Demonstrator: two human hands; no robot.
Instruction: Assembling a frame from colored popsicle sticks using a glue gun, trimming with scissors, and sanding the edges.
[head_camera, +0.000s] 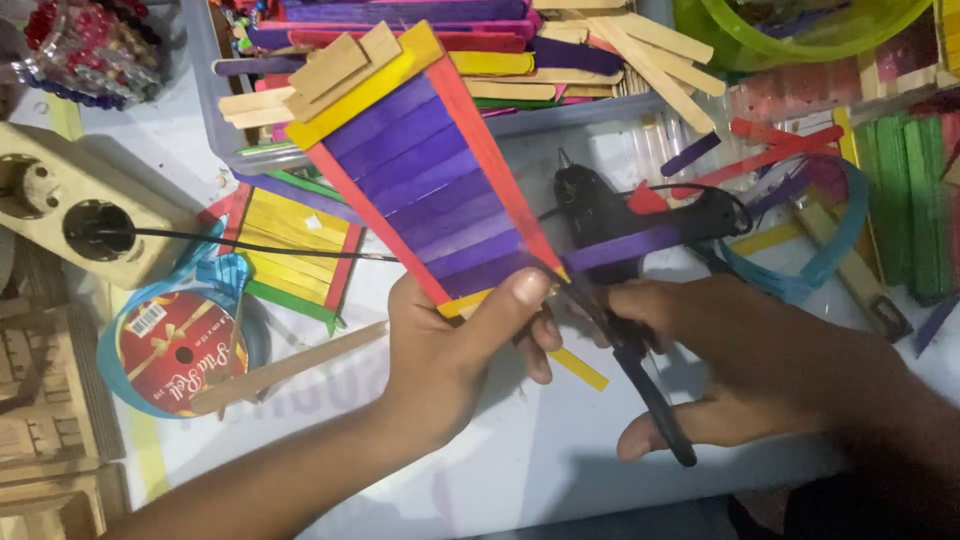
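My left hand grips the narrow end of a tapering panel made of craft sticks: purple slats between two red side sticks, with a yellow stick and bare wooden sticks across the wide top. My right hand holds black scissors, whose blades meet the panel's narrow tip where a purple stick juts out to the right. A yellow stick pokes out below my left fingers.
A black glue gun lies behind the scissors, its cord running to a beige power strip. A yellow-slatted stick panel, a ribbon spool, a tray of coloured sticks, green sticks and a green bowl lie around.
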